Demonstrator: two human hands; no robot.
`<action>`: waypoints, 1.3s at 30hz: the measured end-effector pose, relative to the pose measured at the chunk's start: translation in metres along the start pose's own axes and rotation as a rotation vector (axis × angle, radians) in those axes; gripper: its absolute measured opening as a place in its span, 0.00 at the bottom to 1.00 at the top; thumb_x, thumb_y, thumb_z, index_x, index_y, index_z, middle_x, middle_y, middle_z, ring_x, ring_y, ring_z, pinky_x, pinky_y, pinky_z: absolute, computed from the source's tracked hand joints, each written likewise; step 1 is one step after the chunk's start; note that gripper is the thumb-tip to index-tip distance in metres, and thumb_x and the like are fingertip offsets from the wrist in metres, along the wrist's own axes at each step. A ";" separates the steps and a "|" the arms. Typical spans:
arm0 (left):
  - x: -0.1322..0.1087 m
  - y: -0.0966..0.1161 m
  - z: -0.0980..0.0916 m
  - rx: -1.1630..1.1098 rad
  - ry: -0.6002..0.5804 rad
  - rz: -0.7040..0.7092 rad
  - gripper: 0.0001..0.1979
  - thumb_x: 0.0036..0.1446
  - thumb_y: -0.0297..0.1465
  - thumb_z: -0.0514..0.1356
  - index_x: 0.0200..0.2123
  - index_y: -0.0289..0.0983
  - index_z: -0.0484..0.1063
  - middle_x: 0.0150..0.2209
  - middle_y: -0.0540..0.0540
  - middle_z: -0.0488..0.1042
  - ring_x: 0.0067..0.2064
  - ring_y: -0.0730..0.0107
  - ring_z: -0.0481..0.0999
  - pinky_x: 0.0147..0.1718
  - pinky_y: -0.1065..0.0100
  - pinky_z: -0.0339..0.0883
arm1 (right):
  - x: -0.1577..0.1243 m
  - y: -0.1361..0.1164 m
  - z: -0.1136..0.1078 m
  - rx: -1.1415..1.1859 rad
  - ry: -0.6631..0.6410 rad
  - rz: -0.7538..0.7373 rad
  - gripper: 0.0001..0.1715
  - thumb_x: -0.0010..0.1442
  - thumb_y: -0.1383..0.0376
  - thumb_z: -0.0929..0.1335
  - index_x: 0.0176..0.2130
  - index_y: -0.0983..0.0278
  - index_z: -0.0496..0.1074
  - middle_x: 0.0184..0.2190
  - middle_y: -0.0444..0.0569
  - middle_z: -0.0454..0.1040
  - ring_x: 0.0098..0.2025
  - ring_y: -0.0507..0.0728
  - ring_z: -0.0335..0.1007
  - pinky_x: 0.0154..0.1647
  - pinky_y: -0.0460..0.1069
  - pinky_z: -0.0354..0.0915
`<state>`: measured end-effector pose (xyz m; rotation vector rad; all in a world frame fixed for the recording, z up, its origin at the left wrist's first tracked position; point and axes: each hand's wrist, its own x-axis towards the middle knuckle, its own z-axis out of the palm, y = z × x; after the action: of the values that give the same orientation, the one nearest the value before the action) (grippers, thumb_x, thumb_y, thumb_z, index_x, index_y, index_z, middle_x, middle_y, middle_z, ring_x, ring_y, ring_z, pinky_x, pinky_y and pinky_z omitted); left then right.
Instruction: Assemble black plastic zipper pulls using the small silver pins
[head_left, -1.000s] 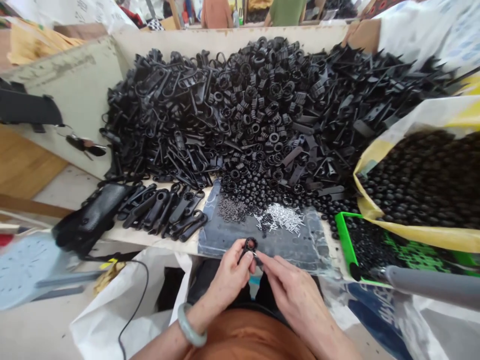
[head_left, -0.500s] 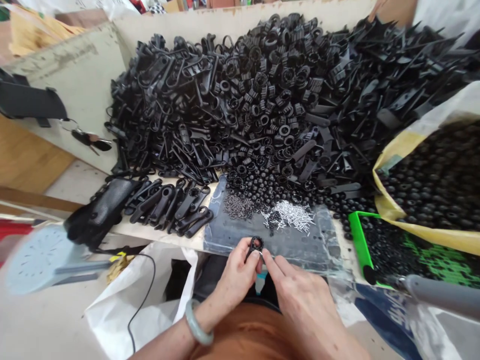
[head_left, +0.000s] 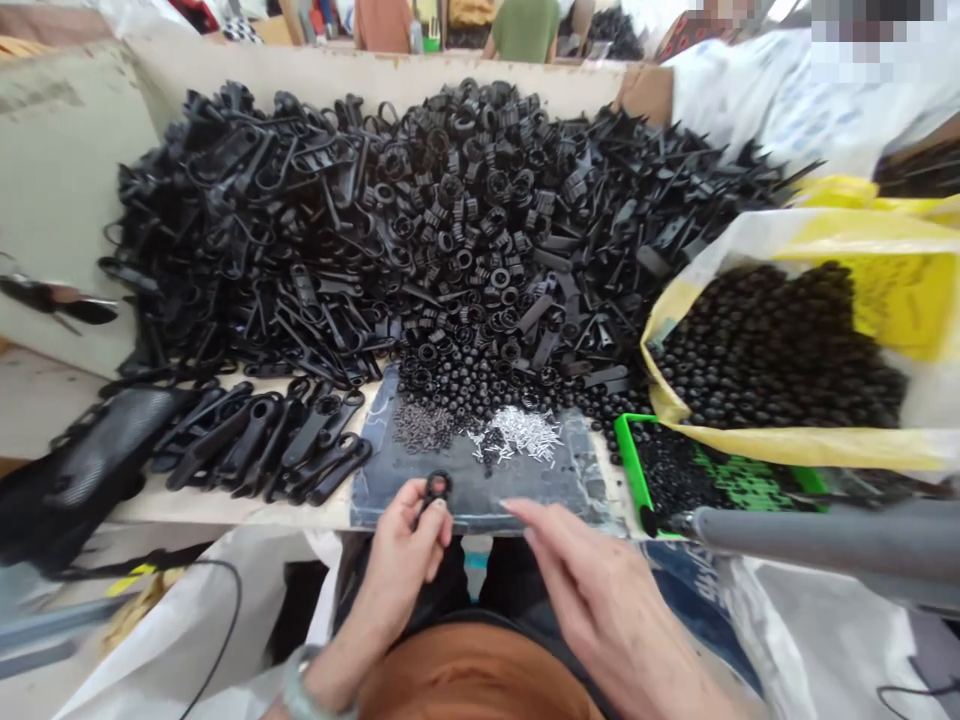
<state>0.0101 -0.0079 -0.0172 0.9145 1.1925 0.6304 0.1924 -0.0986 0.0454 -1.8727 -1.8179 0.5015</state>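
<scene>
Pinching black part (head_left: 430, 494) — left fingers (head_left: 431, 520) | right fingers (head_left: 534, 515) — parted, empty | dark mat (head_left: 480, 481) on pale bench (head_left: 247, 512) | people (head_left: 525, 28) beyond

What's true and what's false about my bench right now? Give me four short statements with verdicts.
1. The left hand holds a black, ring-ended plastic part. True.
2. The right hand touches that part too. False: it is apart from it.
3. The heap of thin, shiny silver pins lies left of the heap of tiny brown pieces. False: the pins lie right of the brown heap.
4. A bright green rectangular plastic tray stands right of the flat dark grey sheet. True.
</scene>
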 end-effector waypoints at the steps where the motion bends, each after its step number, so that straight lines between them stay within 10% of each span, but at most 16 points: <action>1: -0.001 0.006 -0.003 -0.018 0.021 0.011 0.19 0.54 0.44 0.65 0.41 0.39 0.65 0.20 0.60 0.66 0.14 0.85 0.49 0.14 0.79 0.38 | 0.001 0.005 -0.003 0.071 0.046 0.064 0.18 0.74 0.66 0.57 0.56 0.59 0.70 0.35 0.47 0.80 0.30 0.54 0.78 0.33 0.47 0.71; 7: -0.003 0.022 -0.007 -0.180 0.043 -0.007 0.20 0.51 0.43 0.67 0.38 0.37 0.67 0.19 0.61 0.62 0.16 0.87 0.47 0.16 0.79 0.37 | 0.044 0.057 -0.001 0.276 0.395 0.275 0.14 0.70 0.56 0.63 0.48 0.62 0.67 0.29 0.42 0.72 0.30 0.54 0.72 0.33 0.48 0.68; 12: -0.006 0.020 -0.002 -0.221 -0.035 -0.004 0.21 0.54 0.44 0.68 0.43 0.36 0.69 0.22 0.58 0.67 0.19 0.84 0.54 0.20 0.79 0.47 | 0.102 0.092 -0.012 -0.073 0.636 0.455 0.23 0.66 0.56 0.66 0.57 0.63 0.71 0.33 0.46 0.75 0.31 0.57 0.70 0.34 0.50 0.63; 15: -0.008 0.022 -0.002 -0.246 -0.105 -0.005 0.21 0.56 0.43 0.69 0.45 0.37 0.68 0.26 0.55 0.71 0.25 0.80 0.63 0.27 0.77 0.58 | 0.126 0.104 -0.020 -0.164 0.614 0.469 0.17 0.64 0.59 0.67 0.50 0.62 0.77 0.45 0.54 0.76 0.37 0.59 0.71 0.34 0.51 0.60; 25: -0.007 0.027 -0.003 -0.310 -0.117 -0.053 0.19 0.54 0.40 0.70 0.43 0.38 0.68 0.27 0.53 0.73 0.27 0.76 0.65 0.30 0.73 0.59 | 0.112 0.089 0.008 -0.131 0.434 0.304 0.12 0.65 0.59 0.66 0.39 0.58 0.80 0.39 0.48 0.83 0.35 0.57 0.74 0.35 0.49 0.59; 39: -0.010 0.025 -0.004 -0.399 -0.116 -0.118 0.18 0.55 0.37 0.70 0.44 0.38 0.69 0.28 0.52 0.74 0.27 0.76 0.67 0.28 0.73 0.59 | 0.129 0.104 -0.009 -0.154 0.462 0.392 0.18 0.63 0.53 0.68 0.40 0.63 0.81 0.33 0.50 0.80 0.32 0.59 0.74 0.34 0.51 0.61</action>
<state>0.0044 -0.0021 0.0090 0.5323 0.9635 0.6803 0.2896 0.0286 0.0019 -2.2356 -1.2245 0.0394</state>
